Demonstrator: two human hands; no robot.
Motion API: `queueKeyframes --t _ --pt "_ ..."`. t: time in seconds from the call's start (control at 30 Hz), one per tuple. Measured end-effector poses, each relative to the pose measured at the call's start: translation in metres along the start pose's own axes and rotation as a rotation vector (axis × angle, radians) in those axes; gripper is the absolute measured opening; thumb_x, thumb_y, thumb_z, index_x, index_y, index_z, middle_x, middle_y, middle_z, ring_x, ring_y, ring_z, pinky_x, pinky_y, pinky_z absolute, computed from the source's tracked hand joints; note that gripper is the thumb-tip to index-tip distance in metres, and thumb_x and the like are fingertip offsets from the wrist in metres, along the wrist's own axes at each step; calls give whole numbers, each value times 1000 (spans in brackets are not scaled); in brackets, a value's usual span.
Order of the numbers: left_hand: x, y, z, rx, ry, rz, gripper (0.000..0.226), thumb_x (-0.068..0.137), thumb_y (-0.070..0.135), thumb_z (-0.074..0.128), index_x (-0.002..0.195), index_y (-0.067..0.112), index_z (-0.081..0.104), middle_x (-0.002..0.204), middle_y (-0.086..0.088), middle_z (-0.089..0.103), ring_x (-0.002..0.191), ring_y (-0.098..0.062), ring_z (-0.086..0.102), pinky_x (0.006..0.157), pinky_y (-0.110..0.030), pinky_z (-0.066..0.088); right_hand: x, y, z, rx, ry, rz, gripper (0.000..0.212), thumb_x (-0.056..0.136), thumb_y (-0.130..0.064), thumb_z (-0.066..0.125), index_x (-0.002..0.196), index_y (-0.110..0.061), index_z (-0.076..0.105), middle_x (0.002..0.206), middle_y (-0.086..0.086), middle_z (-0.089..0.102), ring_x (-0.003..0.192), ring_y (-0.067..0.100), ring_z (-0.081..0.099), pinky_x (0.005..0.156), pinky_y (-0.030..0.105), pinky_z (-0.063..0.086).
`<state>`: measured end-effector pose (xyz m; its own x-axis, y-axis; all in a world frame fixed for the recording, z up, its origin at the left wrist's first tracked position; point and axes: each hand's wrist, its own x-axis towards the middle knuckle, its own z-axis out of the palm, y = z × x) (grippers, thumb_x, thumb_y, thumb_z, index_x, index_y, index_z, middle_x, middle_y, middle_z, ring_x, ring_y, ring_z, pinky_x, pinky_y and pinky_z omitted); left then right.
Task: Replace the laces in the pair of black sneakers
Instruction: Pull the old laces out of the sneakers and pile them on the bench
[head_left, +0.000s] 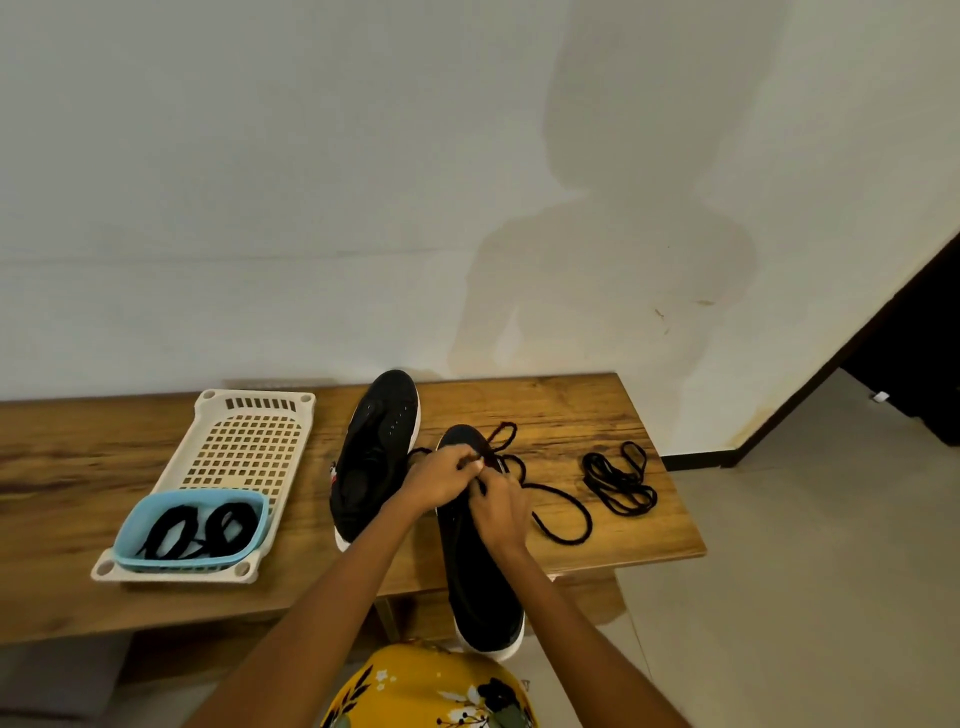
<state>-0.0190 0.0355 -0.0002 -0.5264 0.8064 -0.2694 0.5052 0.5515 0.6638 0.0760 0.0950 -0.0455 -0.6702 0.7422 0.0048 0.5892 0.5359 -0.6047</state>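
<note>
Looking down at the bottom centre, I see both forearms converge on the near sneaker (480, 571), whose heel overhangs the bench (597, 410) edge toward me and whose long axis runs up the frame, toe away. My left hand (441, 480) and right hand (498, 506) meet over its front eyelets, fingers curled and pinching the black lace (563, 512); the exact pinch is too small to make out. That lace trails right of the shoe in a loose loop, with another small loop past the toe. I judge the next thread turns on this: the free lace lies right of the grip, so the right hand is nearer to feed it. The second sneaker (376, 457) lies left of centre, parallel, apparently unlaced. Farther right a bundled lace (621, 478) lies on the wood. At lower left a blue basket (192, 525) holding coiled laces (200, 527) sits on a cream tray (249, 441).
</note>
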Motion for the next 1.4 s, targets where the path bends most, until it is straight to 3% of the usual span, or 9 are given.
queueKeyframes --t 0.2,0.33,0.4,0.5,0.63,0.77,1.03,1.17,1.4 --pt "-8 -8 -1 171 -65 -49 48 87 14 51 134 20 46 134 0 49 127 -17 43 104 -38 31 8 -2 -10 249 -16 163 26 103 -28 34 93 -11 52 90 8 63 82 25 62 65 34 40" --pt "-14 -23 -3 202 44 -42 31 86 7 56 113 19 66 117 -3 61 110 -20 56 100 -36 40 40 2 -52 1166 192 640 15 104 -22 33 97 -17 45 76 6 54 63 17 55 56 29 48" --pt "-16 -29 -3 184 82 -58 17 89 14 60 101 14 71 103 -4 67 94 -17 61 81 -27 46 59 12 -83 1354 336 684 15 104 -20 34 100 -12 45 71 5 50 59 15 50 45 23 45" --pt "-15 -28 -3 151 127 -64 20 91 25 59 85 9 70 87 -8 66 78 -17 61 58 -18 37 64 14 -107 1311 335 549 21 103 -21 37 90 -11 51 74 5 55 64 16 56 52 23 53" --pt "-13 -23 -8 77 186 -84 23 90 28 61 74 14 68 77 -7 64 75 -22 62 57 -19 37 30 16 -78 910 -68 295 28 98 -34 47 86 -14 61 77 1 64 74 15 62 71 26 53" --pt "-14 -20 -20 106 235 -85 25 89 32 61 83 11 74 79 -6 68 73 -16 61 61 -23 39 3 18 -27 546 -415 -64 26 93 -34 59 112 -19 68 106 -1 68 102 11 63 91 30 48" --pt "-7 6 -20 234 147 150 21 85 38 64 84 19 74 95 4 65 90 -13 59 80 -37 47 1 14 -11 444 -208 -83 48 74 -61 51 98 -25 72 90 -4 67 88 14 61 76 44 50" --pt "-7 2 -16 134 152 111 22 86 36 63 81 17 74 88 2 68 85 -11 61 73 -29 40 -2 10 -11 514 -196 -49 21 84 -45 60 91 -30 72 87 -3 69 87 15 63 79 46 50" --pt "-10 -1 -8 37 27 19 22 91 29 58 98 16 74 113 -4 67 117 -18 54 97 -39 42 0 10 26 499 -155 102 38 77 -56 54 95 -27 70 104 4 62 107 26 54 87 48 50"
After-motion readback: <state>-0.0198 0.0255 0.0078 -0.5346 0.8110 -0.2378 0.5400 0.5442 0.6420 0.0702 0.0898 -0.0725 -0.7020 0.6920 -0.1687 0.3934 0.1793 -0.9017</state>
